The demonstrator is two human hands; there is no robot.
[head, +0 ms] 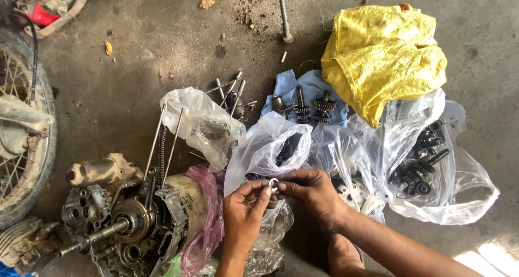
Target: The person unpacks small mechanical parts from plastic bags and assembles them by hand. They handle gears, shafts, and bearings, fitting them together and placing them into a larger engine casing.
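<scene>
Two hands on one small silver ring-shaped part (274, 185), round with a centre hole, held low centre above the concrete floor (135, 55), in front of a clear plastic bag (259, 147). Left hand (244, 207) pinches it between thumb and fingertips, other fingers curled. Right hand (311, 193) grips its other side, fingers closed narrow. Engine case (140, 217) sits left of the hands; bag of gears (421, 163) to the right.

The stained concrete floor (135, 50) carries an engine block (135, 217) left of the left hand (243, 212), clear bags (270, 147) beyond it, and a yellow cloth (384, 55) farther off.
</scene>
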